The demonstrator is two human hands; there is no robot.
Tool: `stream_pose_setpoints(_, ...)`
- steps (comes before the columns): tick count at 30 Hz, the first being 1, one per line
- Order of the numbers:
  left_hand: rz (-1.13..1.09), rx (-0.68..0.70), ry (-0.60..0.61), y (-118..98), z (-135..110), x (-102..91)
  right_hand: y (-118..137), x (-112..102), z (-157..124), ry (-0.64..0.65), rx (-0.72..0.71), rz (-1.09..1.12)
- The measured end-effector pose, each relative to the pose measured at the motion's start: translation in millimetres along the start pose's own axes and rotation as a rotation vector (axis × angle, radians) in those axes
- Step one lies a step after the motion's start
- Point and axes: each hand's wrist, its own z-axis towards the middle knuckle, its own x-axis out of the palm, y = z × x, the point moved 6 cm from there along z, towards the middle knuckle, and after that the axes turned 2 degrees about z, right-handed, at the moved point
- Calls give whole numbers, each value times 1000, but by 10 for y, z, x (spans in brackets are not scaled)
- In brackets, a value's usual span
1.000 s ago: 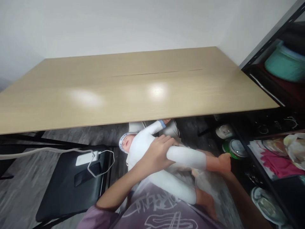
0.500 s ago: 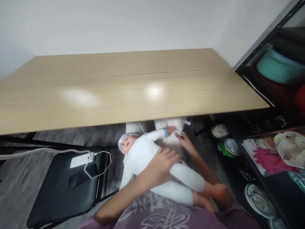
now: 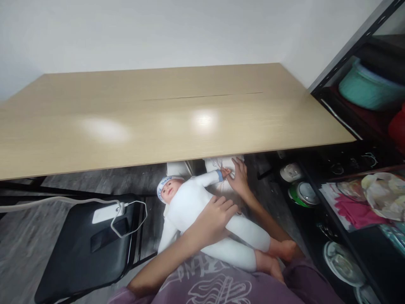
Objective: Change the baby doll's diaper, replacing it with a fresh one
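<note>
White fabric covered the baby doll (image 3: 190,202) that lay at six o'clock in our view, its lettered cap (image 3: 165,185) toward ten o'clock and its bare feet toward four, beside our purple shirt (image 3: 218,285). Our left hand (image 3: 217,217) lay over its hip, fingers close together and bent; whether they gripped or simply rested, we could not tell. Our right hand (image 3: 238,177) was at one o'clock from the left, fingers slightly apart, just beside the doll's small hand and over a pale bundle (image 3: 218,163) under the tabletop's (image 3: 177,122) near edge; we could not tell whether the fingertips pinched anything. Good handling, we judged, meant a broad, even press at the hip, so the body would not roll, and a light touch at one o'clock, so the blue cuff (image 3: 219,175) would not snag. With the table edge close at twelve, low knuckles and small finger movements seemed safest.
</note>
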Motion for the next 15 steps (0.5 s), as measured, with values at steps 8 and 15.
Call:
stream_pose_setpoints(8, 3, -39, -4, 63, -18, 35, 129, 552, 299, 320, 45, -154)
stream_pose_setpoints(15, 3, -14, -51, 97, 31, 73, 166, 580, 369, 456, 75, -193)
